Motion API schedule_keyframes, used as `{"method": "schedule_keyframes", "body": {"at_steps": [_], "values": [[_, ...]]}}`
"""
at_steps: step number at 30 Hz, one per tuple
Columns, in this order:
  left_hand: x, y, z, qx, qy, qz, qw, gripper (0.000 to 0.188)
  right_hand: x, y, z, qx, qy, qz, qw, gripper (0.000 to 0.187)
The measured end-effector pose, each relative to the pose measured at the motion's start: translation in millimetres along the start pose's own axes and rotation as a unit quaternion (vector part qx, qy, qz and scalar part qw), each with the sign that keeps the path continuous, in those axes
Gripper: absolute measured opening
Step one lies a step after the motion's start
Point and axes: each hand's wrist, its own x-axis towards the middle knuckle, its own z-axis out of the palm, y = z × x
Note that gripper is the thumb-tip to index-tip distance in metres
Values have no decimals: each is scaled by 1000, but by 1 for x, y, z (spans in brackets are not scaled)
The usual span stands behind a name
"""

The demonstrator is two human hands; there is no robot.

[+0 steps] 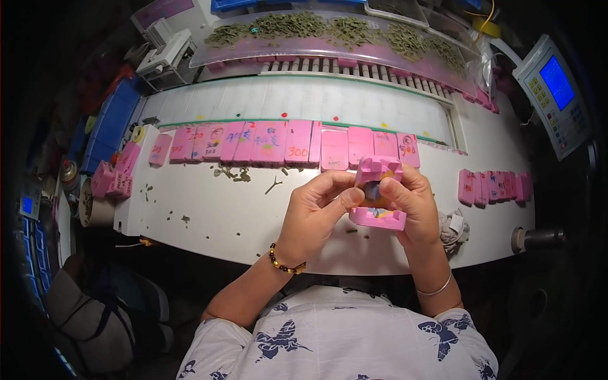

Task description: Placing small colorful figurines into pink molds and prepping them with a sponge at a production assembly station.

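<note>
Above the front part of the white table, a pink rubber mold (pixel 379 219) is held between my two hands, its two halves parted at the front. Dark grey-blue and yellowish patches show inside the gap. My left hand (pixel 311 212) grips its left side, with the thumb pressed in toward the gap. On the other side my right hand (pixel 417 212) wraps round the mold, its thumb bent over the inner face. The fingers behind the mold are mostly hidden. Just beyond my hands stands a long row of pink mold blocks (pixel 269 144) with handwritten marks.
Small green pieces (pixel 234 173) lie scattered left of my hands. More pink blocks (pixel 495 187) stand at the right, near a crumpled cloth (pixel 453 229). Behind the row runs a pale belt (pixel 190 104); a clear tray (pixel 405 58) holds green pieces. A control panel (pixel 551 95) stands far right.
</note>
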Motion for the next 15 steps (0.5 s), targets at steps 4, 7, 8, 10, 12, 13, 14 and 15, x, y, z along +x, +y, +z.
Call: {"method": "schedule_keyframes", "body": {"at_steps": [4, 7, 8, 10, 12, 13, 14, 15], "values": [[-4, -8, -5, -17, -5, 7, 1000, 22, -1, 9, -13, 43, -4, 34, 998, 23], [-5, -9, -11, 4, -1, 9, 1000, 23, -2, 10, -12, 64, 3, 54, 997, 22], [-3, -9, -11, 4, -1, 10, 1000, 23, -2, 7, -7, -10, 21, 28, 999, 22], [-1, -9, -11, 6, 12, 29, 999, 23, -1, 6, -2, -84, 39, 1, 996, 22], [-1, -5, -8, 22, 13, 38, 999, 23, 0, 9, -2, -171, 43, -112, 978, 25], [-2, -3, -7, 38, 14, 47, 998, 24, 1, 9, -3, -171, 42, -111, 978, 25], [-2, 0, -6, 38, 15, 47, 998, 24, 0, 9, -3, -191, 24, -130, 973, 26], [-2, 3, -5, 33, 12, 58, 998, 23, 0, 8, -4, -211, 6, -149, 966, 27]]}}
